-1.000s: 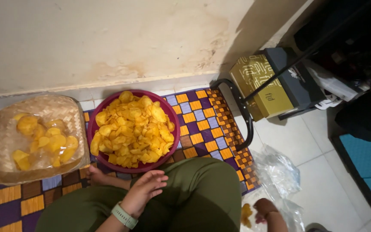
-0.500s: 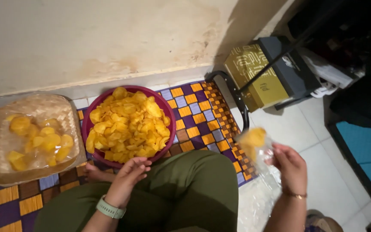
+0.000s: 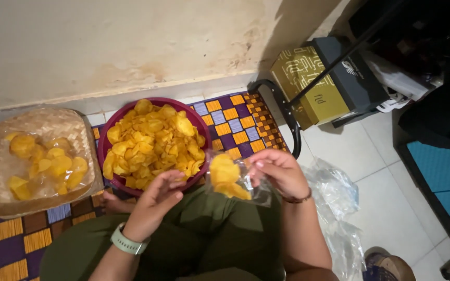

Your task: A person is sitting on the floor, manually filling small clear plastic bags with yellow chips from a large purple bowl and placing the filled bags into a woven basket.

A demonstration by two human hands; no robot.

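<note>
My right hand (image 3: 279,170) holds a small clear plastic bag (image 3: 234,179) with a few yellow chips in it, above my lap and just right of the maroon bowl (image 3: 111,128). The bowl is heaped with yellow chips (image 3: 153,143). My left hand (image 3: 154,200), with a pale green watch on its wrist, rests at the bowl's near rim, fingers loosely curled and touching the chips at the edge. I cannot tell whether it holds any.
A woven bamboo basket (image 3: 6,156) with bagged chips sits left of the bowl on a purple and orange woven mat (image 3: 240,125). Clear plastic bags (image 3: 334,192) lie on the white tile at right. A gold box (image 3: 308,88), a black metal frame (image 3: 287,112) and a wall are behind.
My right hand lifted the bag of chips from the floor at right and brought it left over my lap beside the bowl. My left hand moved slightly toward the bowl's rim.
</note>
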